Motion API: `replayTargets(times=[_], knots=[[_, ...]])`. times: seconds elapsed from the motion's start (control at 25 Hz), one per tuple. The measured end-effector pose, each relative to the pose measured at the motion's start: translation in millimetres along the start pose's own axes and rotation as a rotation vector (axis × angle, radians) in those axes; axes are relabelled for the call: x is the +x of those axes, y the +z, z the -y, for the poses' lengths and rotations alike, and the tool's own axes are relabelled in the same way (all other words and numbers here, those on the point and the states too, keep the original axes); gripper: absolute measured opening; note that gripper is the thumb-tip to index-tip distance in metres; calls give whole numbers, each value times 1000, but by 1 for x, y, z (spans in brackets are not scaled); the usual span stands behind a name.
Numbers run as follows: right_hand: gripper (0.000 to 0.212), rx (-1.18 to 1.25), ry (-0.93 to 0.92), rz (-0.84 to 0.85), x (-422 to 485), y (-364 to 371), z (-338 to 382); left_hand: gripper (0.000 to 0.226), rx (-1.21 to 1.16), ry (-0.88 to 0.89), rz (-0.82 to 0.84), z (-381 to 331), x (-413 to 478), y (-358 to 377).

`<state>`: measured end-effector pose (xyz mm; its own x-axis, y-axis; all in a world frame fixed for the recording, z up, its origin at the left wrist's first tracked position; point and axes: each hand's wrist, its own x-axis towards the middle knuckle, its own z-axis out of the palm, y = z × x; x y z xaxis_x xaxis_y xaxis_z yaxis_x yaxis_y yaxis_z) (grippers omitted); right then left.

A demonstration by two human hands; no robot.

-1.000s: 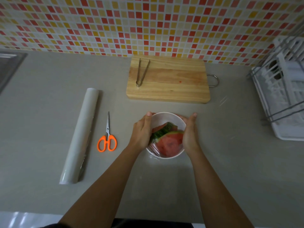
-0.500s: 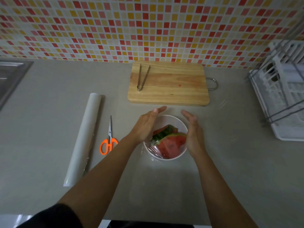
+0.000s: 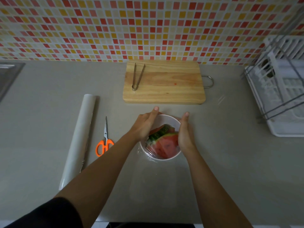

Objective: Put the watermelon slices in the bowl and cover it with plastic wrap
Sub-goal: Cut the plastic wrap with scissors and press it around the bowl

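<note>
1. White bowl with the watermelon slices sits mid-counter, film crinkled over its 6 o'clock rim.
2. Left hand and right hand lie flat against the bowl's 9 and 3 o'clock sides, fingers straight, not gripping.
3. Cutting board edge is close at 12 o'clock; plastic wrap roll and scissors lie at 9.
4. Open counter toward 3 and 6 o'clock.

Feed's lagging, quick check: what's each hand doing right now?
Left hand: open, flat against the bowl, holding nothing.
Right hand: open, flat against the bowl's other side, holding nothing.
</note>
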<state>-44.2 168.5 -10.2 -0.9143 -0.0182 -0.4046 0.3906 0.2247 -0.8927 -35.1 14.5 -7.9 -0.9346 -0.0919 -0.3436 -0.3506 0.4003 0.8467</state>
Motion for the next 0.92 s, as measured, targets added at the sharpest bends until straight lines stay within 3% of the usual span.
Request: replayTargets(times=[0.12, 0.2, 0.4, 0.6, 0.76, 0.92], knots=[[86, -56, 68, -70, -2, 1, 3, 78, 88, -12, -34, -3, -2, 2], [85, -132, 43, -125, -5, -2, 2, 78, -16, 1, -62, -2, -10, -3], [81, -29, -170, -187, -14, -12, -3, 73, -278, 31, -387, 16, -55, 12], [62, 174, -9, -213, -19, 9, -13, 63, -238, 16, -514, 16, -64, 47], [80, 167, 226, -308, -15, 12, -13, 56, -169, 40, -589, 18, -65, 49], [74, 85, 285, -324, -14, 11, -1, 52, -193, 37, -591, 18, -64, 47]])
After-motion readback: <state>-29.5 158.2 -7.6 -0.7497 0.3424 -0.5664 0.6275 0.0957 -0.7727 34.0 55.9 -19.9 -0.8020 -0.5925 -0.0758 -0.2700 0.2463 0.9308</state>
